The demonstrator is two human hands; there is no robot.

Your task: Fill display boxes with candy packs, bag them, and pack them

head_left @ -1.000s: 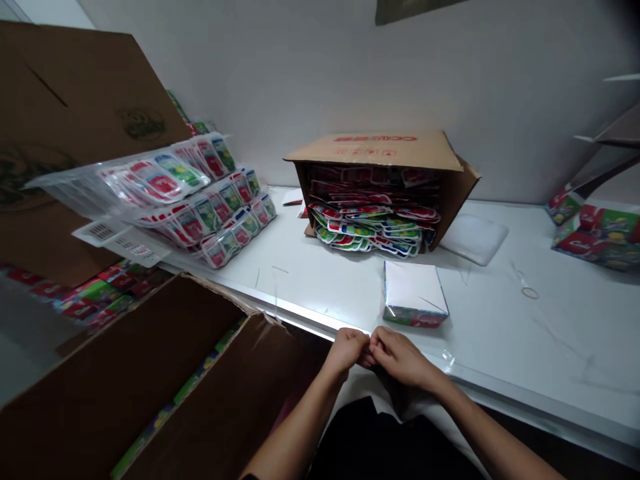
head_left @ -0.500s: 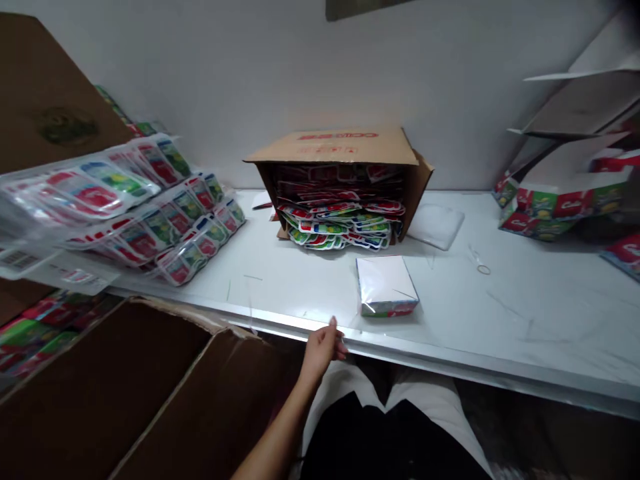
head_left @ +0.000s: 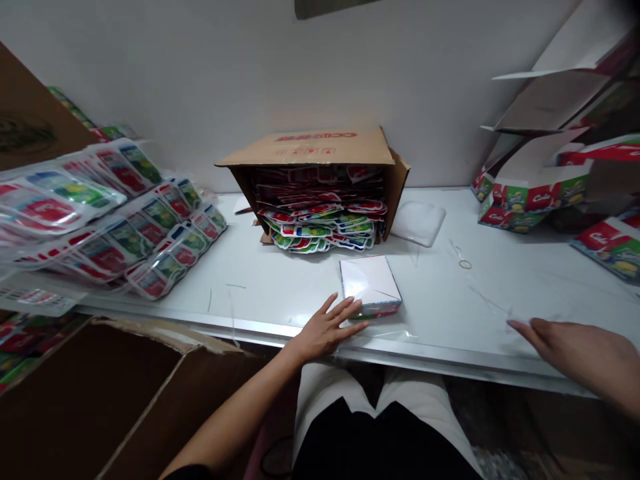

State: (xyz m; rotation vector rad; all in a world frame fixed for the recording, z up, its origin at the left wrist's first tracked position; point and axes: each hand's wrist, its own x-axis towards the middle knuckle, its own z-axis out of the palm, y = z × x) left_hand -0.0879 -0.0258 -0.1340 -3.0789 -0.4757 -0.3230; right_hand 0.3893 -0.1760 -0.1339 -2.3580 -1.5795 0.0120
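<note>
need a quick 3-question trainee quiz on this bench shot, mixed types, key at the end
1. Which hand is nearer the white-topped box?
2. True or false: the carton opens toward the person, showing packets inside.
3. Fill in: as pictured, the ring lies to the ___ of that box.

Key: 1. The left hand. 2. True. 3. Right.

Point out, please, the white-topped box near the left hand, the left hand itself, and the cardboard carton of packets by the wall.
White-topped box [head_left: 371,277]: head view, on its white upper face.
Left hand [head_left: 321,333]: head view, on its back.
Cardboard carton [head_left: 310,155]: head view, on its brown upper panel.
</note>
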